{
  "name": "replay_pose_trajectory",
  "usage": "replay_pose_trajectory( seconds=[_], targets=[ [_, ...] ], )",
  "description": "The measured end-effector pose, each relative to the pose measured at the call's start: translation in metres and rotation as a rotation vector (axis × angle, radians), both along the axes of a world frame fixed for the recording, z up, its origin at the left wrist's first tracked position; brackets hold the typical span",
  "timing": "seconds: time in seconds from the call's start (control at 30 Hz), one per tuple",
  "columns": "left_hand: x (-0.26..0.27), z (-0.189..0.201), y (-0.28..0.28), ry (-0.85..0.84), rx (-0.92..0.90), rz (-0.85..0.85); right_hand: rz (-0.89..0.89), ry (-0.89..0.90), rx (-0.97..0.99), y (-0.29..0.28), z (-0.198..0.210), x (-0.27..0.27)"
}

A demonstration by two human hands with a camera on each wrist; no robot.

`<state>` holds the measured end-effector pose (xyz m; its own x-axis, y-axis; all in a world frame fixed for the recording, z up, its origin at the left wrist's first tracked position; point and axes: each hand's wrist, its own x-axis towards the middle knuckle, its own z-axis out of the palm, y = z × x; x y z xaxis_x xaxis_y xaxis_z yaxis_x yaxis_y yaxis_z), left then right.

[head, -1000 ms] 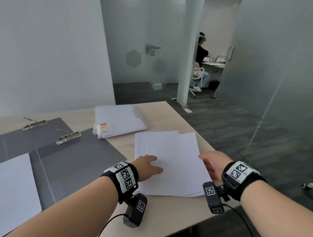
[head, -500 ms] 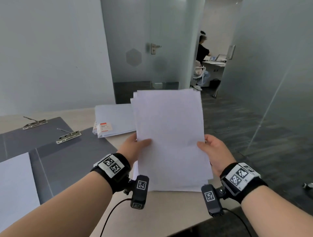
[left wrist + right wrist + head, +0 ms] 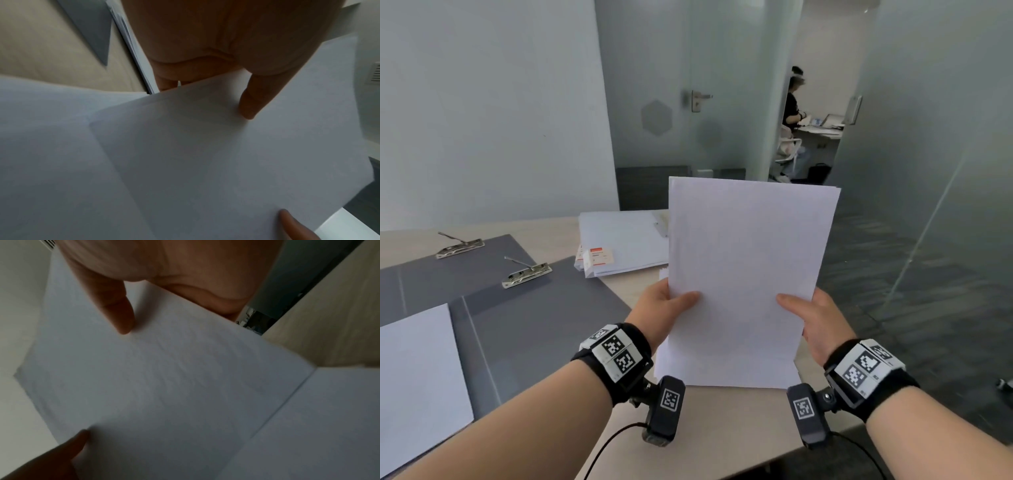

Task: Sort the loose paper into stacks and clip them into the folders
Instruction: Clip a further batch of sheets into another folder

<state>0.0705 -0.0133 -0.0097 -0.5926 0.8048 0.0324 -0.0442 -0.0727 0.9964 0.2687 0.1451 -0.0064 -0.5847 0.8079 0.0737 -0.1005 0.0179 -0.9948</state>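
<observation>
A stack of white paper [image 3: 746, 267] stands upright above the table, its lower edge near more white sheets [image 3: 726, 373] that lie flat. My left hand [image 3: 671, 305] pinches the stack's left edge, thumb in front. My right hand [image 3: 808, 311] pinches the right edge the same way. In the left wrist view the held stack [image 3: 226, 162] fills the frame with my thumb [image 3: 252, 104] on it; the right wrist view shows the stack [image 3: 156, 382] likewise. Two open grey folders [image 3: 544, 325] with metal clips [image 3: 527, 274] lie to the left.
A white sheet [image 3: 414, 377] lies on the near folder's left side. A wrapped paper ream [image 3: 623, 240] with a red label sits at the back of the beige table [image 3: 722, 438]. The table's right edge drops to dark floor. A person sits far off behind glass walls.
Both hands took part of the flat paper pile, lifted it and stood it upright. Since half a second ago the stack's sheets sit more evenly squared.
</observation>
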Motion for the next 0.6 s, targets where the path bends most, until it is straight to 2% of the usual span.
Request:
replay_pose_trajectory(
  seconds=[0.1, 0.27, 0.4, 0.47, 0.53, 0.6],
  targets=[
    [0.002, 0.0, -0.002, -0.02, -0.02, -0.043, 0.023, -0.055, 0.052, -0.002, 0.002, 0.002],
    [-0.006, 0.017, -0.017, 0.043, -0.08, -0.169, 0.037, -0.053, 0.087, -0.009, 0.012, -0.006],
    [-0.032, 0.032, -0.042, 0.153, -0.203, -0.053, 0.05, -0.057, 0.156, -0.02, 0.017, -0.018],
    [-0.056, 0.032, -0.059, 0.276, -0.37, 0.028, 0.053, -0.055, 0.171, -0.025, 0.018, -0.027],
    [-0.085, 0.023, -0.077, 0.419, -0.622, 0.099, 0.047, -0.046, 0.149, -0.031, 0.017, -0.039],
    [-0.108, 0.011, -0.099, 0.529, -0.86, 0.095, 0.051, -0.026, 0.091, -0.04, 0.017, -0.054]
  ],
)
